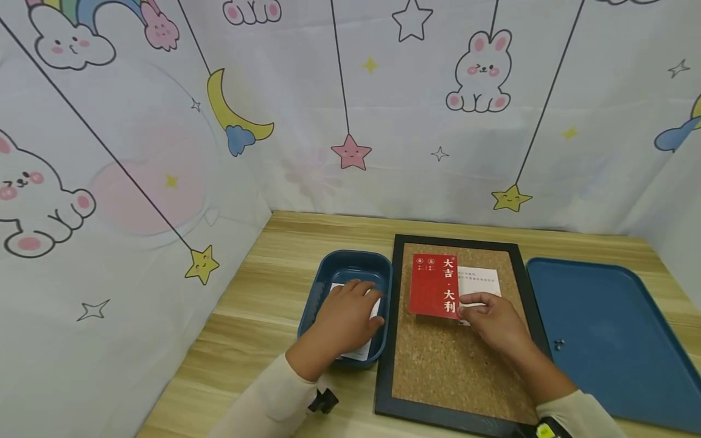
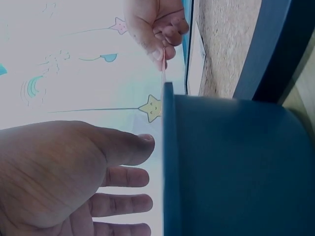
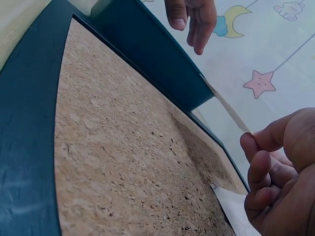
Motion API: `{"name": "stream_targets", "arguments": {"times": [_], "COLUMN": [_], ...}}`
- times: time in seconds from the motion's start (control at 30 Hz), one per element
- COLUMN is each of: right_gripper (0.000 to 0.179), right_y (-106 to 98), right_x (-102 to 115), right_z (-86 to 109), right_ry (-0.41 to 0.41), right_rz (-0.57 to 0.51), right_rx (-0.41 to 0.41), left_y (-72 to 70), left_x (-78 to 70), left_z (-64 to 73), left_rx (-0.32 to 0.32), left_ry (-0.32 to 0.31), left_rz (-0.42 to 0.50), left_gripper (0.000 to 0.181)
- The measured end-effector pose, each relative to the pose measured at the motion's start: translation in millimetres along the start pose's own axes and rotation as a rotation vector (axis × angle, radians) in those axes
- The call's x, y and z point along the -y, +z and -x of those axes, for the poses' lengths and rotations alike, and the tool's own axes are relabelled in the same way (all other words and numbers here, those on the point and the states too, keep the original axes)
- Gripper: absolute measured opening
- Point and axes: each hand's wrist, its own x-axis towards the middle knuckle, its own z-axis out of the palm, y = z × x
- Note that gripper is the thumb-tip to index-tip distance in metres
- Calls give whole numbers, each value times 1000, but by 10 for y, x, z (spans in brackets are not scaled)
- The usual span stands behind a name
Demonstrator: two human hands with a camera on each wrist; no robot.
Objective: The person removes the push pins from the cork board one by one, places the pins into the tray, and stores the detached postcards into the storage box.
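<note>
My right hand pinches the lower right corner of a red card with white Chinese characters. The card is held above a cork board in a dark frame, seen nearly edge-on in both wrist views. Behind the card, a white printed card lies on the cork, partly hidden. My left hand hovers over a blue bin, its fingers extended and apart in the left wrist view. Inside the bin lies white paper, largely covered by that hand.
A flat blue tray lies right of the board, with a few small dark pieces near its left edge. The wooden table meets a patterned cloth at the back and left. The bin stands beside the board's left edge.
</note>
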Motion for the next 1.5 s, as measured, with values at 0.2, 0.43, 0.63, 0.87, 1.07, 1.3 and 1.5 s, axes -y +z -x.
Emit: {"name": "stream_targets", "arguments": {"times": [0.2,0.43,0.63,0.87,1.07,1.3,1.5], "right_gripper": [38,38,38,38,39,40,40], "right_y": [1,23,47,68,87,113,133], "right_x": [26,77,92,84,89,99,105], "right_z": [42,90,132,154,173,199,214], "right_ry": [2,11,-6,-9,-10,-15,-11], "right_rz": [9,-45,-96,-128,-143,-153,-167], "right_rx": [7,18,30,50,65,91,98], "left_y": [1,11,43,50,64,69,74], "left_x": [82,161,218,273,319,375,429], "left_z": [25,67,103,137,151,184,212], "left_rx": [-36,-79,-59,-70,-95,-89,-105], "left_ry": [-16,-27,-64,-87,-127,-185,-224], "left_rz": [8,29,39,15,-1,11,22], "left_gripper": [49,47,48,48,46,47,48]}}
